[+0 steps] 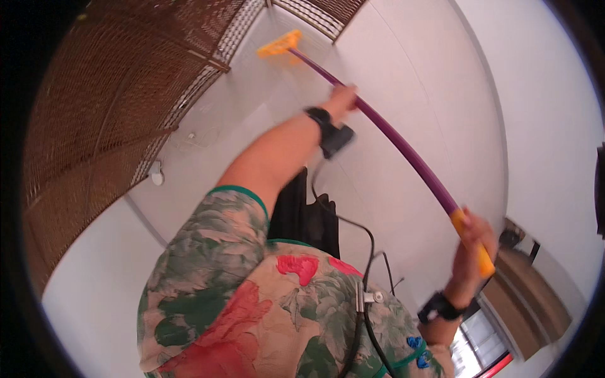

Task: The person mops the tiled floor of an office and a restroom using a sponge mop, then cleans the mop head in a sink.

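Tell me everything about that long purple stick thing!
It is a long-handled broom or mop: a thin purple pole, seemingly plastic or coated metal, with an orange grip at the near end and a flat orange head at the far end. It slants up toward the white wall and ceiling. The left hand holds it mid-pole; the right hand grips the orange end.

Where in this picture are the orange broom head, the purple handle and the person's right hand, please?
orange broom head (279, 46), head view, middle of the head.
purple handle (403, 146), head view, mid-shaft.
right hand (471, 242), head view, its knuckles, gripping the orange end.
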The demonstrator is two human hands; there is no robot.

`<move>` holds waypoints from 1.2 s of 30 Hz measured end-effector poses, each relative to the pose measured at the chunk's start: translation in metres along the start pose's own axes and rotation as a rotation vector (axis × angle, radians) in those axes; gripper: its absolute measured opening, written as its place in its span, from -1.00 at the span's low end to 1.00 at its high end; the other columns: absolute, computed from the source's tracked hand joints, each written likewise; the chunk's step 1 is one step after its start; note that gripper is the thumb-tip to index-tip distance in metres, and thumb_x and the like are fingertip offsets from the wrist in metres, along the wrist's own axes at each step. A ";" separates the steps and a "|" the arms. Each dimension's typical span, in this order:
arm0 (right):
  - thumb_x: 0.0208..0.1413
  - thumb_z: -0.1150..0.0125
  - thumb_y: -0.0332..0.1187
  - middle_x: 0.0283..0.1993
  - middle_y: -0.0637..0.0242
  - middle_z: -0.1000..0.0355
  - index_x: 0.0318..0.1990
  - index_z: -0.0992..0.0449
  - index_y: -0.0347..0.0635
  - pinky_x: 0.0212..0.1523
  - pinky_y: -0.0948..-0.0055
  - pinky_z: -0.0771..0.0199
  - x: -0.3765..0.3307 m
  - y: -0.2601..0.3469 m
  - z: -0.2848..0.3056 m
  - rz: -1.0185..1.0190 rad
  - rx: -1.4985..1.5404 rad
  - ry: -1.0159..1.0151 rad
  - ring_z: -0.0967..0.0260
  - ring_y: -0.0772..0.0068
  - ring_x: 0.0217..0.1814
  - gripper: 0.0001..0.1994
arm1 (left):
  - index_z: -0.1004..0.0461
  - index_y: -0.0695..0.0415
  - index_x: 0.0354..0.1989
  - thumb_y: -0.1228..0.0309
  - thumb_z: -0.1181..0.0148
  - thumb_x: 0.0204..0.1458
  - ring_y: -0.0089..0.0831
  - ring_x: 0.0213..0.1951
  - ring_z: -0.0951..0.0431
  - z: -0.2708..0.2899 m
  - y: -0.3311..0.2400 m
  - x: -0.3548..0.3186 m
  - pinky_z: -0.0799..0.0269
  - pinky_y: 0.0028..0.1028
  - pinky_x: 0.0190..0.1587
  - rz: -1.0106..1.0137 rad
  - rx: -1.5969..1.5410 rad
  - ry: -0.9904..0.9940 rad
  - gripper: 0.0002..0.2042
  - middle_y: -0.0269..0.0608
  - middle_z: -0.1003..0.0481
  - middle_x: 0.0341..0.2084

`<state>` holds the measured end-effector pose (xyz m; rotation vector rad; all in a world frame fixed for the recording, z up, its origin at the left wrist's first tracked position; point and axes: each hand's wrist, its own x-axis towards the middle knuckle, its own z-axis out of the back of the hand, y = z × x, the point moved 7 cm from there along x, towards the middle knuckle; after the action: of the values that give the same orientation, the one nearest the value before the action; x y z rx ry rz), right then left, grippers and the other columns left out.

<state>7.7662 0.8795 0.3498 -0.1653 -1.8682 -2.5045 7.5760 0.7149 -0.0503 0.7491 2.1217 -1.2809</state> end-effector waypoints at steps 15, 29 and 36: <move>-0.05 -0.11 -0.30 -0.49 0.32 -0.26 -0.59 -0.29 -0.16 0.03 0.10 -0.20 -0.213 -0.014 0.048 -0.143 -0.052 -0.263 -0.28 0.28 -0.25 -0.79 | -0.25 0.18 -0.47 0.31 0.09 -0.05 -0.43 -0.63 -0.33 -0.058 0.173 -0.113 -0.51 -0.22 -0.45 0.451 0.605 0.378 -0.82 -0.25 -0.29 -0.63; -0.09 -0.18 -0.27 -0.51 0.29 -0.33 -0.62 -0.34 -0.20 -0.06 0.18 -0.29 -0.556 0.054 -0.013 -0.349 -0.064 -0.778 -0.34 0.28 -0.29 -0.76 | -0.30 0.28 -0.41 0.24 0.23 0.03 -0.51 -0.71 -0.18 -0.003 0.399 -0.361 -0.49 -0.25 -0.46 0.743 1.284 0.646 -0.69 -0.16 -0.33 -0.60; -0.14 -0.24 -0.23 -0.58 0.31 -0.32 -0.64 -0.36 -0.19 -0.09 0.21 -0.31 -0.657 0.085 -0.082 -0.424 -0.010 -0.952 -0.34 0.28 -0.37 -0.74 | -0.28 0.17 -0.32 0.19 0.21 0.05 -0.50 -0.70 -0.20 0.070 0.461 -0.441 -0.49 -0.21 -0.45 0.895 1.538 0.729 -0.72 -0.14 -0.34 -0.58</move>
<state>8.4192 0.7419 0.3469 -1.2882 -2.3508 -3.0054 8.2164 0.7533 -0.0478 2.6247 0.3927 -1.9970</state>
